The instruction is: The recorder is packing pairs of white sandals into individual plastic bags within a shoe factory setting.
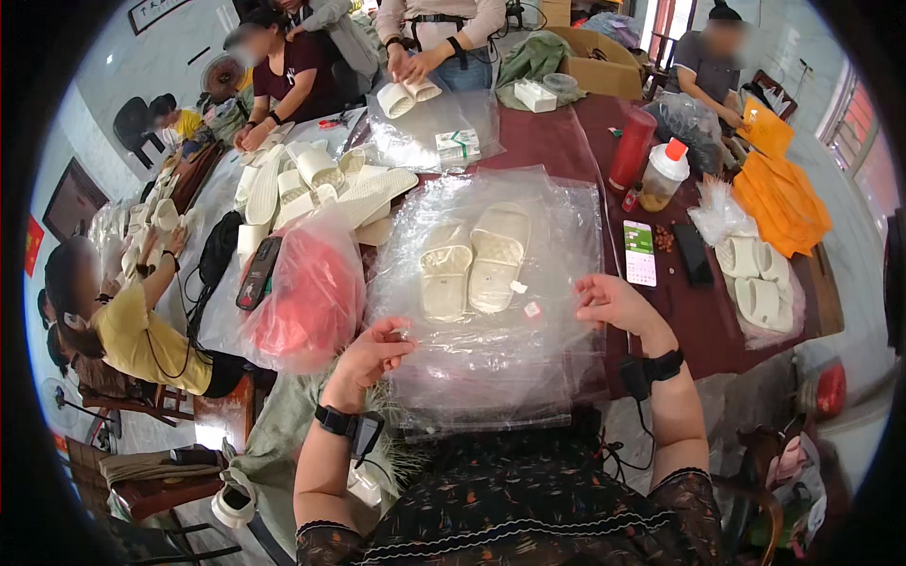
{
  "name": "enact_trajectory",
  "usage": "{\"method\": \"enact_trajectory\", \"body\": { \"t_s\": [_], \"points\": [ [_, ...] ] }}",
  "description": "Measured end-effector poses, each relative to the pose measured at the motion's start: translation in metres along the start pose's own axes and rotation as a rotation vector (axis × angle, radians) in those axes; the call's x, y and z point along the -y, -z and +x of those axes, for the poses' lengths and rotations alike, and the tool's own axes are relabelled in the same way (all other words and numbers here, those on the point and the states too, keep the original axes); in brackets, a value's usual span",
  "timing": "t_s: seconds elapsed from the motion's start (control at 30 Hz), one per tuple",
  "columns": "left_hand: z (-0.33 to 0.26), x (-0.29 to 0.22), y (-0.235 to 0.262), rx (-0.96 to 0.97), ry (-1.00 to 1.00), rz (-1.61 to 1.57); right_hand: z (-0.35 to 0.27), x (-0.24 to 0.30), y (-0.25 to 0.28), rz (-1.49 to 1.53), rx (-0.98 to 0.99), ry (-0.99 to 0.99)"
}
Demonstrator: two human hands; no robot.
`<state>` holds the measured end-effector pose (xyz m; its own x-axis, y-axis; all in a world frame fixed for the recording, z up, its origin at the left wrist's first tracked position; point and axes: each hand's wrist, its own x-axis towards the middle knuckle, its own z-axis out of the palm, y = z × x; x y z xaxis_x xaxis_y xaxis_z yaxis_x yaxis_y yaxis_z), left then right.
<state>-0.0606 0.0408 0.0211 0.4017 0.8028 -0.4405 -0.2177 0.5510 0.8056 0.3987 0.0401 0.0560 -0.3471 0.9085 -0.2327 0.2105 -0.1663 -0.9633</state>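
Narrow is the grip of both the left hand [377, 347] and the right hand [609, 302], at opposite edges of the clear plastic sheeting [472, 373], though I cannot tell whether either pinches it; the pair of cream slippers [497, 259] lies between them, on or inside that sheeting, on the desk [547, 137]. A bulging red plastic bag [316, 283] crowds the left hand's side, with a slipper heap [321, 184] behind it. Beyond the right hand are a lit phone [639, 253], a dark phone [695, 253], an orange-capped bottle [663, 177], a red cylinder [632, 149] and bagged slippers [758, 283].
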Motion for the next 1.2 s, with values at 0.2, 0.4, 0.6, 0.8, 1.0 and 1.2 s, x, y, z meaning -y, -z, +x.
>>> {"method": "enact_trajectory", "body": {
  "t_s": [0.2, 0.4, 0.6, 0.8, 1.0, 1.2],
  "points": [
    [0.006, 0.002, -0.016, -0.199, -0.137, 0.230, 0.006, -0.011, -0.017, 0.000, -0.325, 0.184],
    [0.013, -0.008, -0.049, -0.272, -0.448, 0.015, 0.018, 0.000, -0.036, 0.308, -0.467, 0.438],
    [0.022, 0.022, -0.046, -0.334, -0.646, 0.028, 0.021, -0.032, -0.049, 0.281, -0.531, 0.369],
    [0.028, 0.054, -0.049, -0.497, -0.509, 0.304, 0.015, -0.049, -0.078, -0.205, -0.617, 0.251],
    [0.034, 0.038, -0.079, -0.509, -0.587, -0.031, 0.029, -0.009, -0.100, -0.441, -0.778, 0.542],
    [0.062, 0.079, -0.003, -0.086, -0.250, -0.587, 0.053, -0.010, -0.113, 0.963, -0.491, 0.227]
  ]
}}
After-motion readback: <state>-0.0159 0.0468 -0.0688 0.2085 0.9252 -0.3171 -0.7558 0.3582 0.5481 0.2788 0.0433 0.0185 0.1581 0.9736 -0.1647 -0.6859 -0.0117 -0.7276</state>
